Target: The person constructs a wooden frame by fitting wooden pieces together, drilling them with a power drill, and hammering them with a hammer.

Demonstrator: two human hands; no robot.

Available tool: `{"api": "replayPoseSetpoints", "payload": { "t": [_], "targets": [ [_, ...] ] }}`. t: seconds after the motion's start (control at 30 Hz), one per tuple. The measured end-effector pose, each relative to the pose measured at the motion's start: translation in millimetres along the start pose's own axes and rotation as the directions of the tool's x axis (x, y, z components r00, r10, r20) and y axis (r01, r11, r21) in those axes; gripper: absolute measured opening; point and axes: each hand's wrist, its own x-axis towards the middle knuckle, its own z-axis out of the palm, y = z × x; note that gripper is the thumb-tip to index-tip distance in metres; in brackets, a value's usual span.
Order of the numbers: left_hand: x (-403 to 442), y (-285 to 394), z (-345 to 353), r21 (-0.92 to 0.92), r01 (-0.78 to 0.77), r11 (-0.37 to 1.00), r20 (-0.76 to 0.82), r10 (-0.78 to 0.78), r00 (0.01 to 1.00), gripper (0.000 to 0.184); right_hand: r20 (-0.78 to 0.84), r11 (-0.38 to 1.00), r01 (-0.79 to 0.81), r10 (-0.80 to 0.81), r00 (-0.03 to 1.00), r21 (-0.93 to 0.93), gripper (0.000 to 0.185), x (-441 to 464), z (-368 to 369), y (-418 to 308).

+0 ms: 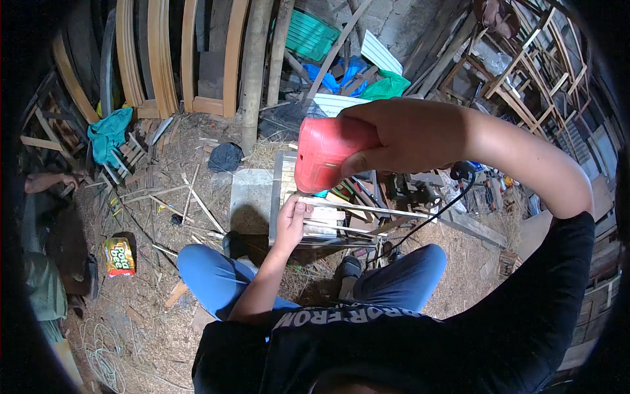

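My right hand (394,138) is closed around a red power tool (321,154), held up over the low work stand. The tool's tip is hidden beneath its body, so I cannot make out its exact kind. Just below it, my left hand (290,223) pinches the end of a thin wooden strip (367,209) that stretches off to the right. A second thin strip (348,228) runs nearly alongside, closer to my knees. Under both strips sits the work stand (275,197), with pale wood pieces on top.
A black cord (436,215) curves past my right knee. Hand tools (489,194) lie to the right. Curved wooden pieces (161,59) lean at the back. Scraps, a yellow snack bag (119,256) and rope (105,358) lie leftward. Another person's hand (56,180) shows at far left.
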Motion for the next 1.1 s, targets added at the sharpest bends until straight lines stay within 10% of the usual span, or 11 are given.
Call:
{"api": "replayPoseSetpoints", "payload": {
  "t": [1.1],
  "targets": [
    [-1, 4, -1, 0.005, 0.012, 1.000, 0.004, -0.012, 1.000, 0.035, 0.030, 0.999, -0.052, 0.051, 0.998, 0.009, 0.051, 4, -3, -8]
  ]
}}
